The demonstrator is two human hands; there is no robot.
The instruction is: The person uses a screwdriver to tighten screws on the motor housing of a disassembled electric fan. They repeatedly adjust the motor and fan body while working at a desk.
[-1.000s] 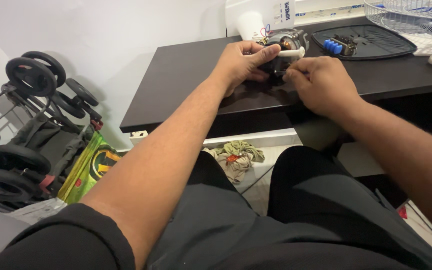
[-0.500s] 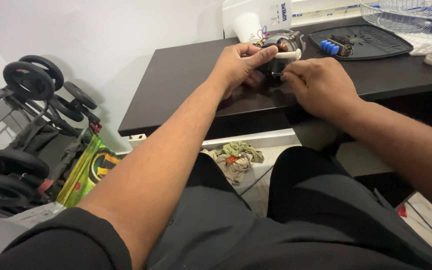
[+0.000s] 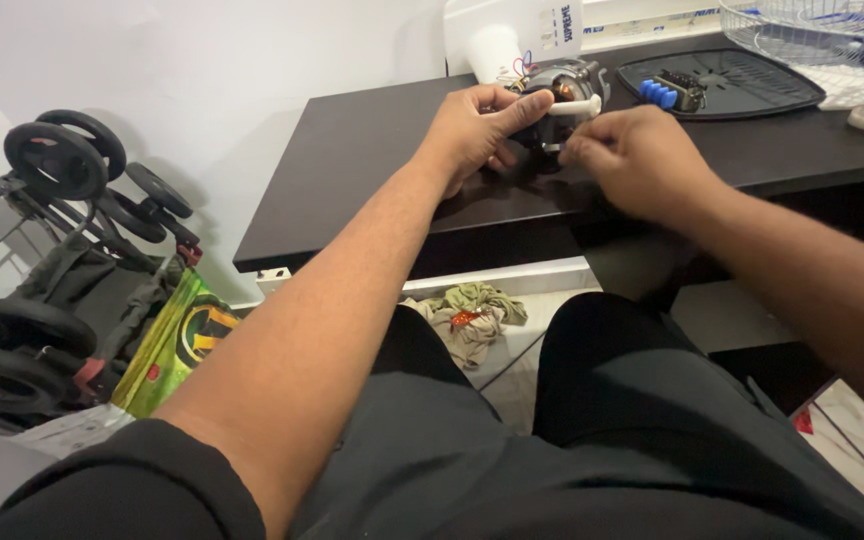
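A small electric fan motor (image 3: 564, 88) with copper windings and coloured wires stands on the black desk (image 3: 352, 170). My left hand (image 3: 482, 125) grips its left side, thumb across the front. My right hand (image 3: 632, 160) pinches the tip of a white rod-like piece (image 3: 576, 105) that sticks out of the motor's front. The underside of the motor is hidden behind my fingers.
A black plastic fan panel (image 3: 742, 82) with a blue part (image 3: 656, 93) lies at the back right. A white wire fan grille (image 3: 812, 25), a white cylinder (image 3: 497, 50), a folded stroller (image 3: 52, 250) at left, a green bag (image 3: 177, 340) and rags (image 3: 467, 310) on the floor.
The view has shifted and drawn nearer the desk. Both hands stay on the motor; my right hand has slid slightly back along the white piece.
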